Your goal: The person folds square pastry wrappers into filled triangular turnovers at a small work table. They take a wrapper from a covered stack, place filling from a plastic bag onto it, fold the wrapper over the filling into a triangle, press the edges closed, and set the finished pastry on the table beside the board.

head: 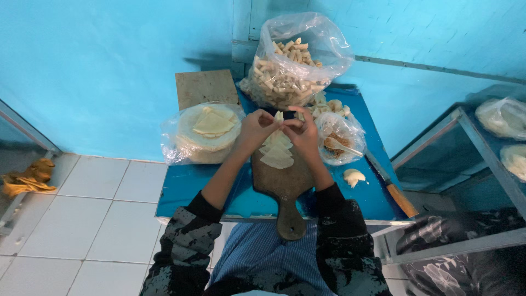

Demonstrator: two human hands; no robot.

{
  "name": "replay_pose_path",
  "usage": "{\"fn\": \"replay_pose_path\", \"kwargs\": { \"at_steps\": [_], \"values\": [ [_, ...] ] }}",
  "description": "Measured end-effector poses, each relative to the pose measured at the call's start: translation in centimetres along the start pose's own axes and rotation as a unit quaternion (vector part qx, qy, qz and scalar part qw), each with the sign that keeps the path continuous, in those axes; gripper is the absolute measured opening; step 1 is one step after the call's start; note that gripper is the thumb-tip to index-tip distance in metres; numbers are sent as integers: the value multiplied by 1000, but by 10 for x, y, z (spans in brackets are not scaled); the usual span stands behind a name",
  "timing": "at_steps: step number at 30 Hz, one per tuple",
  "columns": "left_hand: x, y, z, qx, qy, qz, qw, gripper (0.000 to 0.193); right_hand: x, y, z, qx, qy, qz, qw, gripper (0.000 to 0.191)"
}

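The person sits at a small blue table and works over a dark wooden paddle-shaped cutting board whose handle points back toward the lap. Both hands meet above the board's far end: the left hand and the right hand each pinch, with a narrow grip of thumb and fingertips, the top of a thin pale wrapper sheet, which hangs from the fingers onto the board and overlaps a few more pale sheets lying there.

To do this fold or roll well, it would seem wise to keep the pinch light and even on both sides so the thin sheet does not tear, to hold the edge square, and to let the lower part stay flat on the board rather than lifting it.

To the left sits a round stack of pale wrappers in clear plastic; beyond the hands stands a clear plastic bag of finished pale rolls, and just right of the hands a small clear bag of brownish filling with a spoon. A wood-handled knife lies along the table's right edge.

Whether filling is already inside the pinched sheet cannot be told; the fingers hide it. The shelf at right is cut off, and the bags on it are too blurred to identify.
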State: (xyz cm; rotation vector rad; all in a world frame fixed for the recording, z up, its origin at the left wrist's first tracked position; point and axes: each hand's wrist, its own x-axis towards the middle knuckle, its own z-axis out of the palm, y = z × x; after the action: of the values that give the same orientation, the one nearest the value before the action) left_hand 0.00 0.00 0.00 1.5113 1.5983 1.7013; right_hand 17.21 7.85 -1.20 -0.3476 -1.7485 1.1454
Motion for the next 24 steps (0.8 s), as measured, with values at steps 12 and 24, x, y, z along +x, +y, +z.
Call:
{"fn": "replay_pose_path", "kwargs": {
  "at_steps": [12,24],
  "values": [
    [18,-24,4,-396,91,-98,909,16,6,-4,-19,259,195,182,928,51],
    [10,1,-17,-348,-151,-300,875,78,2,-33,-6,-73,153,-140,975,33]
  ]
}}
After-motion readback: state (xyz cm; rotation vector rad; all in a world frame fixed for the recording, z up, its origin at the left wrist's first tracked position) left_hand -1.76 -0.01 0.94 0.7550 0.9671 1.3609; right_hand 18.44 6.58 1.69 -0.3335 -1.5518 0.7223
